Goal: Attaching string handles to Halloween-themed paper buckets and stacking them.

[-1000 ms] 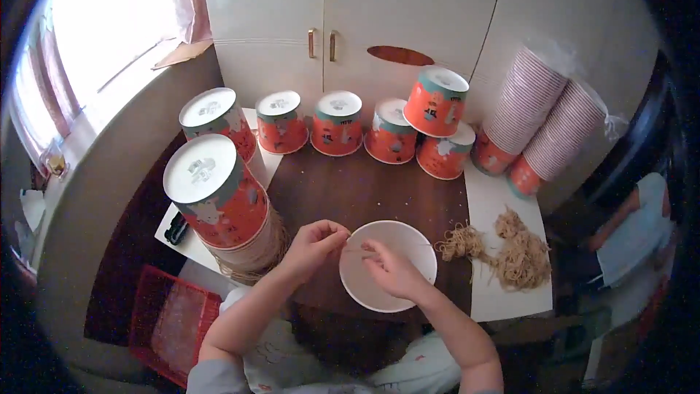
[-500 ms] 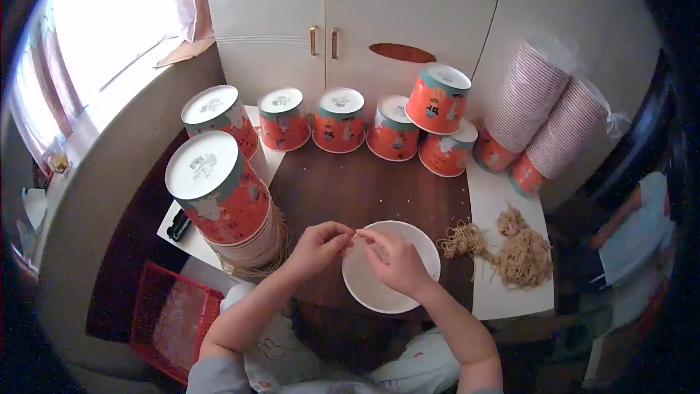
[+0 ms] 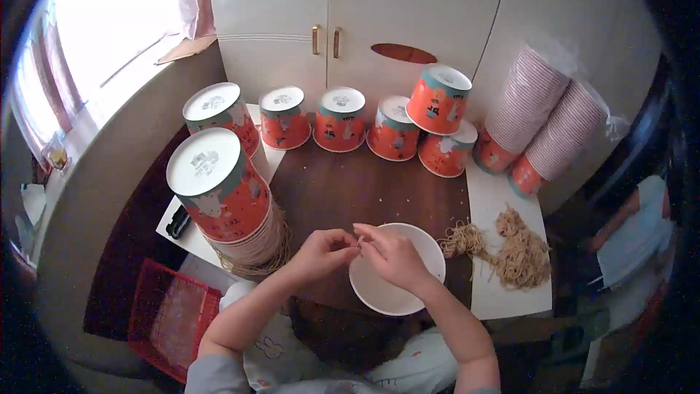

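My left hand (image 3: 324,253) and my right hand (image 3: 394,254) meet fingertip to fingertip, thumbs and forefingers pinched together. Between them shows a tiny pale bit, too small to name. Just beneath my right hand is a white round tub (image 3: 379,301), its open mouth facing up and its inside plain. My left hand is over its left rim. Left of my hands stands a tall stack of upturned orange-and-green paper buckets (image 3: 233,208), with tan string (image 3: 255,268) hanging around its lower rims. To the right lie tangled bundles of tan string (image 3: 519,252).
Several upturned paper buckets (image 3: 340,120) line the back of the brown table (image 3: 350,182), one perched on others. Two plastic-wrapped bucket stacks (image 3: 554,131) lean at the right. A black object (image 3: 179,222) lies at left, above a red basket (image 3: 164,321). Another person's arm (image 3: 620,220) shows far right.
My right hand's fingers have curled in closer to the left hand's, and both hands sit slightly lower. The white tub appears shifted a little to the right.
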`<action>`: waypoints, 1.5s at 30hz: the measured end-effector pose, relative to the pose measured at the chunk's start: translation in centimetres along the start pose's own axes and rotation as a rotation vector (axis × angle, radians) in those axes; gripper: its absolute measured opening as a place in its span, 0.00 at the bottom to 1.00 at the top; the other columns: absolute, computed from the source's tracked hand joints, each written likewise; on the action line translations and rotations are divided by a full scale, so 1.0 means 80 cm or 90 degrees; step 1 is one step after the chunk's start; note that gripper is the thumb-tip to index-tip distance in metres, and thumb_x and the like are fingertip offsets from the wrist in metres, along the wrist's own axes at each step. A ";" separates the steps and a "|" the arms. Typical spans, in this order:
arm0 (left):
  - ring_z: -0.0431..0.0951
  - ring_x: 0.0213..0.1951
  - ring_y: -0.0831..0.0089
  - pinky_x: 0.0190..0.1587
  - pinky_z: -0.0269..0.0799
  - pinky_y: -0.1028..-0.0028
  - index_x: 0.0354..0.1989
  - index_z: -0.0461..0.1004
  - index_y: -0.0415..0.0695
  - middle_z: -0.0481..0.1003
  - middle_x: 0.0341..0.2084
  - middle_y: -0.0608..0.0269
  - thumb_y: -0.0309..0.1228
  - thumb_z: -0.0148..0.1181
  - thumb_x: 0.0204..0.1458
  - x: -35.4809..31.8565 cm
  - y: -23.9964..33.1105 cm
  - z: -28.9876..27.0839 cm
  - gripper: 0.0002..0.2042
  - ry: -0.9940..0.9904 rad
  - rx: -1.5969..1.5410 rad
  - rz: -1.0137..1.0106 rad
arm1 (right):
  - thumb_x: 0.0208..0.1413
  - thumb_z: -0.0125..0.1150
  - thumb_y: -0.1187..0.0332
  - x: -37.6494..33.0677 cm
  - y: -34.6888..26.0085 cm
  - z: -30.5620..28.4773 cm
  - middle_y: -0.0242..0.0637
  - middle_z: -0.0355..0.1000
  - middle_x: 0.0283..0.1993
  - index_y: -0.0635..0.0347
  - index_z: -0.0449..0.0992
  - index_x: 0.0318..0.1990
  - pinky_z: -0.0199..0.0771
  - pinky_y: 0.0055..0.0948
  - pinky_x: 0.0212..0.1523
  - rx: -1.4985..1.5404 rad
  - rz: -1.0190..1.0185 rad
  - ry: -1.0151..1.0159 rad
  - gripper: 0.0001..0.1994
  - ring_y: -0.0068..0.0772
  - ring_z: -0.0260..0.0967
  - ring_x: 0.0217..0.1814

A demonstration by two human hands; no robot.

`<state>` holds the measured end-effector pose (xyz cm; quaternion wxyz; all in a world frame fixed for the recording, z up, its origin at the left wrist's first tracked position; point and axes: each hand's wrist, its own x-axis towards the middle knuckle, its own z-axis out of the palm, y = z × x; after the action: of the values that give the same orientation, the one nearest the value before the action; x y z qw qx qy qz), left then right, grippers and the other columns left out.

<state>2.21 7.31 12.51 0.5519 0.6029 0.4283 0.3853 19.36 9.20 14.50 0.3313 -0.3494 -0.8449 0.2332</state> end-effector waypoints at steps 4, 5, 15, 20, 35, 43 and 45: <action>0.69 0.27 0.84 0.30 0.66 0.82 0.31 0.70 0.38 0.72 0.24 0.68 0.28 0.54 0.48 -0.001 0.002 -0.003 0.06 0.019 -0.106 -0.089 | 0.48 0.51 0.71 -0.005 -0.005 -0.002 0.42 0.71 0.33 0.57 0.67 0.43 0.68 0.37 0.38 0.051 0.100 -0.032 0.13 0.44 0.69 0.37; 0.69 0.27 0.84 0.30 0.66 0.82 0.31 0.70 0.38 0.72 0.24 0.68 0.28 0.54 0.48 0.000 0.000 -0.003 0.06 0.020 -0.107 -0.088 | 0.47 0.52 0.70 -0.006 -0.005 0.000 0.41 0.71 0.32 0.57 0.67 0.41 0.68 0.37 0.36 0.057 0.114 -0.029 0.12 0.43 0.69 0.36; 0.70 0.27 0.79 0.32 0.66 0.79 0.31 0.67 0.38 0.71 0.24 0.65 0.26 0.53 0.48 0.005 -0.013 -0.008 0.06 -0.014 -0.157 -0.031 | 0.45 0.55 0.69 -0.005 -0.008 -0.001 0.40 0.70 0.28 0.57 0.66 0.35 0.68 0.36 0.29 0.028 0.098 0.033 0.09 0.41 0.69 0.29; 0.70 0.26 0.78 0.32 0.66 0.80 0.31 0.66 0.38 0.71 0.24 0.64 0.26 0.52 0.47 0.007 -0.020 -0.015 0.05 -0.024 -0.230 -0.089 | 0.43 0.56 0.71 -0.008 -0.026 0.007 0.38 0.68 0.25 0.58 0.67 0.30 0.66 0.34 0.31 -0.007 0.047 0.017 0.06 0.37 0.68 0.29; 0.70 0.29 0.81 0.30 0.66 0.81 0.28 0.65 0.39 0.70 0.25 0.66 0.25 0.56 0.45 0.001 -0.013 -0.017 0.06 -0.027 -0.065 0.020 | 0.42 0.60 0.70 -0.004 -0.013 0.011 0.37 0.70 0.27 0.60 0.70 0.30 0.68 0.28 0.30 0.007 0.094 -0.023 0.08 0.33 0.70 0.29; 0.69 0.26 0.82 0.26 0.65 0.82 0.31 0.63 0.40 0.70 0.23 0.66 0.29 0.55 0.46 0.003 -0.013 -0.018 0.08 0.035 -0.145 -0.076 | 0.40 0.59 0.75 -0.004 -0.016 0.021 0.36 0.69 0.25 0.60 0.68 0.27 0.69 0.28 0.30 -0.031 0.109 0.022 0.06 0.32 0.70 0.29; 0.69 0.25 0.82 0.25 0.65 0.82 0.30 0.63 0.40 0.70 0.22 0.65 0.28 0.55 0.46 0.004 -0.009 -0.023 0.08 0.028 -0.151 -0.106 | 0.40 0.58 0.76 -0.005 -0.015 0.024 0.36 0.69 0.25 0.60 0.67 0.27 0.69 0.27 0.30 -0.033 0.084 0.028 0.06 0.31 0.69 0.28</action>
<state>0.49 8.23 11.95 0.6397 0.4873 0.4404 0.3991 17.66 7.80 13.79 0.3246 -0.4181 -0.8181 0.2247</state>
